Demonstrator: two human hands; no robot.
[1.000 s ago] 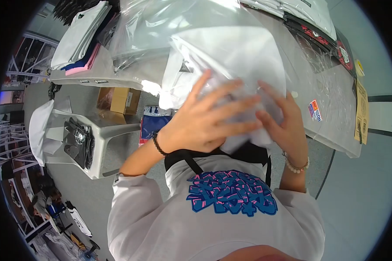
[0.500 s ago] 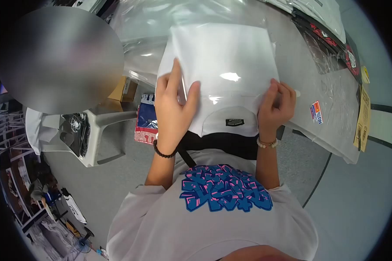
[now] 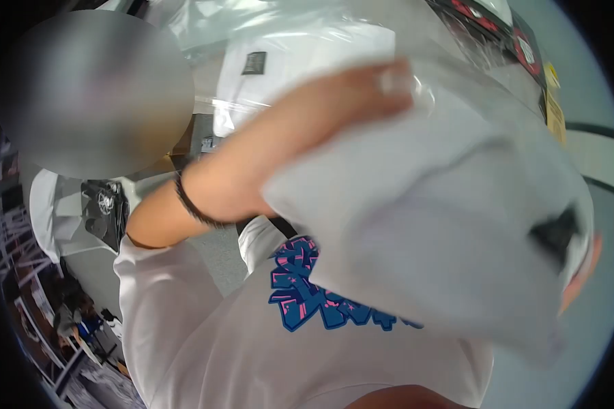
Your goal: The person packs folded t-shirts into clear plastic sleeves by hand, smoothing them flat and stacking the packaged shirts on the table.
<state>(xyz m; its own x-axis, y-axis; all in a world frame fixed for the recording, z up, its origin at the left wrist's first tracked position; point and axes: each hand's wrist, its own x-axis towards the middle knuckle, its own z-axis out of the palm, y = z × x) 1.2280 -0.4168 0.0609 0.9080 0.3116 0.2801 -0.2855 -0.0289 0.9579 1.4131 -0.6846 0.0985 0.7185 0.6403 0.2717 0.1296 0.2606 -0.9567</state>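
Behind the work, the pale tabletop (image 3: 413, 27) is partly overlaid with clear plastic film (image 3: 232, 13). In front of it, across the wearer's torso and toward the right side, a loose pale garment (image 3: 430, 225) is held up, blurred by motion. Its long axis appears to be slanted from the upper left down to the lower right, and the end bearing a dark patch (image 3: 557, 235) is pointed to the right. As things lie, the raised garment has been neither laid flat nor squared up, so its handling is judged unfinished, whereas a smaller white garment (image 3: 307, 58) is already laid flat on the tabletop, its dark label (image 3: 254, 63) facing up. Black-and-red packets (image 3: 484, 19) are set at the far right, and dark packaged goods (image 3: 105, 208) on a white chair (image 3: 68, 228) at the left. The left hand (image 3: 290, 136) is stretched over the garment's upper edge, with its fingers (image 3: 385, 82) too smeared for a grasp to be told. The right hand (image 3: 581, 276) is mostly hidden behind the patched end; whether cloth is gripped there cannot be told.
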